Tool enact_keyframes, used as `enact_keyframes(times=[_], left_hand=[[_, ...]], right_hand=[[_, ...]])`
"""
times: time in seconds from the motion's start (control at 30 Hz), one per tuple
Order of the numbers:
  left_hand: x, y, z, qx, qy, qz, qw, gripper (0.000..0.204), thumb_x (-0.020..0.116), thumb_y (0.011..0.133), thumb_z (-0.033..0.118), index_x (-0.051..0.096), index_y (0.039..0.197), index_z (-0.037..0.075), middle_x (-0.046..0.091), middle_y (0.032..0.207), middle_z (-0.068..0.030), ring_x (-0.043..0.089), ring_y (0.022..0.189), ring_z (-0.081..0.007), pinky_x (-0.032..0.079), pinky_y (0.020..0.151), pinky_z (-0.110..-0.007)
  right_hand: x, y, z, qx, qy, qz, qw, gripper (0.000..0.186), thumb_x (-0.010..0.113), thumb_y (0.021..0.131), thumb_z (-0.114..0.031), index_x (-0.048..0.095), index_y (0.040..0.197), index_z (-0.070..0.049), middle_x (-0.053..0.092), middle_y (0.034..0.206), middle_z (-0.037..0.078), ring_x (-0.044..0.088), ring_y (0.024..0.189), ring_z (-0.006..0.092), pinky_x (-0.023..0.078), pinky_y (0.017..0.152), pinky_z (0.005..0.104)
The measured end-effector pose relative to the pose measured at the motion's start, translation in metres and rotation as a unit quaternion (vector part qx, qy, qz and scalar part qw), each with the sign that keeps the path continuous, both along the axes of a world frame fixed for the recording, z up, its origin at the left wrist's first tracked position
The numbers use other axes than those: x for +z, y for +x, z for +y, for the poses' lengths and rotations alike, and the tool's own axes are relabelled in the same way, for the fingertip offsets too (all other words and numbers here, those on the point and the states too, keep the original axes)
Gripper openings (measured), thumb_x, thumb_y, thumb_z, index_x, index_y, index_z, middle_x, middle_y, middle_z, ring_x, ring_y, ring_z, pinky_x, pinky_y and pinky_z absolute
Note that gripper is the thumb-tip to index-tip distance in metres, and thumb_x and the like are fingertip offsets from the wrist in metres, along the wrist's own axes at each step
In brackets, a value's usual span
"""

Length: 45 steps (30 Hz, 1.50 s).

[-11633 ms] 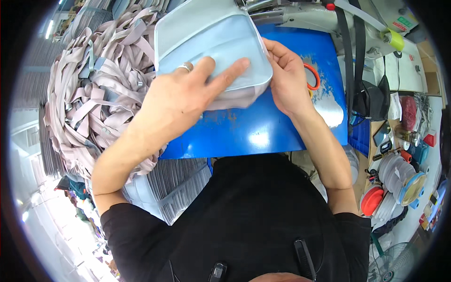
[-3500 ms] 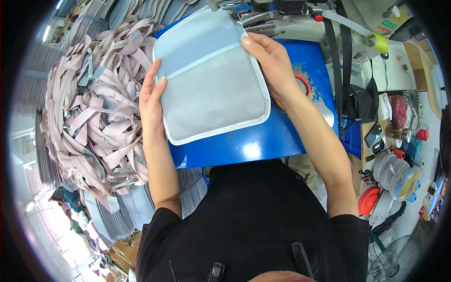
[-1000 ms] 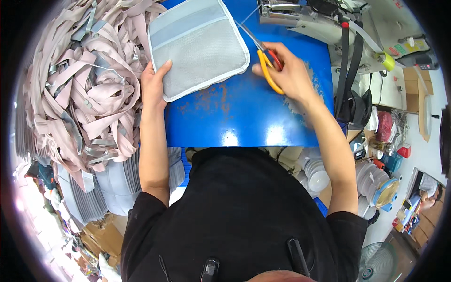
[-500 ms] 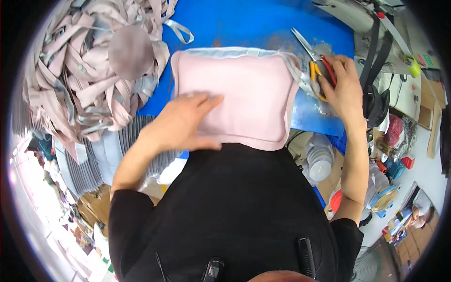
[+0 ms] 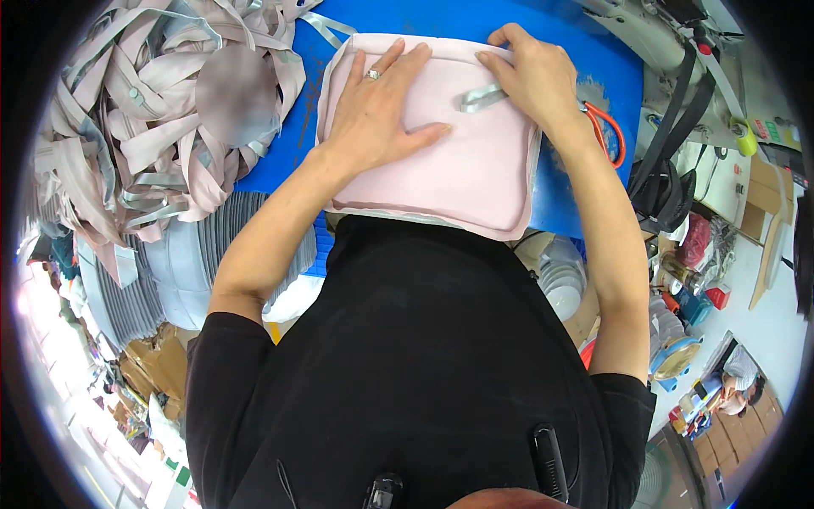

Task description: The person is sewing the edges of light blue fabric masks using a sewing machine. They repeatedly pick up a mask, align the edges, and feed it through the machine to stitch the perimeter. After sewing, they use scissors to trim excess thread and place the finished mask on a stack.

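A pink padded fabric piece [image 5: 475, 170] with a raised seam round its rim lies on the blue table before me. My left hand [image 5: 373, 114], with a ring on one finger, rests flat across its left half, fingers spread. At the far right edge my right hand [image 5: 530, 76] has thumb and forefinger closed on the rim of the piece. A short grey ribbon end [image 5: 482, 98] lies on the pink surface beside that thumb. Red-handled scissors [image 5: 621, 136] lie right of my right wrist, their blades hidden behind the hand and forearm.
A large heap of pink and grey fabric strips [image 5: 170, 110] covers the table's left side. Below it stand stacked grey folded pieces [image 5: 182, 271]. Pale machine parts with black straps [image 5: 678, 110] border the blue table [image 5: 475, 17] on the right. Clear plastic containers [image 5: 564, 284] sit below the table edge.
My right hand has left the scissors and moved to the far right edge of the pink piece. My left hand has slid farther onto it. The piece lies farther from me.
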<state>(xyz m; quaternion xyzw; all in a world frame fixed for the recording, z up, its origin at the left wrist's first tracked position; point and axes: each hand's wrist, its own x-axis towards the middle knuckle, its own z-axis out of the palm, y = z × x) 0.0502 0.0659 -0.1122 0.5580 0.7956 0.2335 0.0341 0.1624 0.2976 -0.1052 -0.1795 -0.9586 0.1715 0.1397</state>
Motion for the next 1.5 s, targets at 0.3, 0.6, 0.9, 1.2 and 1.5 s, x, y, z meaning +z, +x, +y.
enact_keyframes(times=[0.3,0.6,0.9,1.2,1.5], left_hand=[[-0.006,0.0,-0.005,0.005,-0.047,0.08,0.996,0.091,0.076,0.08,0.057,0.044,0.157,0.02,0.033,0.167,-0.0084,0.02,0.158,-0.0352,0.011,0.12,-0.073],[0.034,0.019,-0.043,-0.098,0.096,0.081,0.987,0.059,0.078,0.083,0.029,0.061,0.136,0.012,0.06,0.14,-0.0111,0.059,0.127,-0.0317,0.047,0.106,-0.046],[0.105,0.025,-0.276,0.281,-0.143,0.137,0.939,0.034,0.081,0.082,0.02,0.073,0.113,0.009,0.072,0.115,-0.0096,0.071,0.094,-0.0276,0.057,0.081,-0.042],[0.125,0.014,-0.379,0.528,-0.071,0.135,0.835,0.024,0.075,0.088,0.028,0.077,0.105,0.012,0.076,0.109,-0.0097,0.073,0.096,-0.032,0.057,0.083,-0.04],[0.193,-0.088,-0.588,0.647,-0.237,0.222,0.69,0.059,0.07,0.089,0.057,0.07,0.133,0.018,0.074,0.117,-0.0173,0.069,0.112,-0.0357,0.053,0.095,-0.047]], right_hand=[[-0.001,0.099,0.031,-0.061,0.072,0.071,0.993,0.043,0.078,0.088,-0.038,0.071,0.12,-0.01,0.067,0.123,0.01,0.062,0.109,0.0307,0.047,0.094,0.0419],[-0.001,0.087,0.042,-0.041,0.069,0.076,0.994,0.03,0.075,0.091,-0.025,0.074,0.114,-0.005,0.07,0.117,0.017,0.065,0.103,0.0327,0.052,0.091,0.0403],[-0.008,0.093,0.042,-0.099,-0.073,0.081,0.989,0.04,0.069,0.101,-0.032,0.07,0.126,-0.002,0.066,0.125,0.014,0.064,0.112,0.0227,0.049,0.099,0.0341],[-0.023,0.103,0.063,-0.09,-0.111,0.139,0.98,0.044,0.069,0.101,-0.035,0.069,0.129,-0.001,0.068,0.124,0.011,0.064,0.111,0.0206,0.049,0.095,0.0319],[-0.023,0.101,0.059,-0.092,-0.198,0.172,0.961,0.037,0.068,0.102,-0.026,0.068,0.127,0.002,0.068,0.123,0.011,0.065,0.104,0.0178,0.052,0.093,0.0309]])
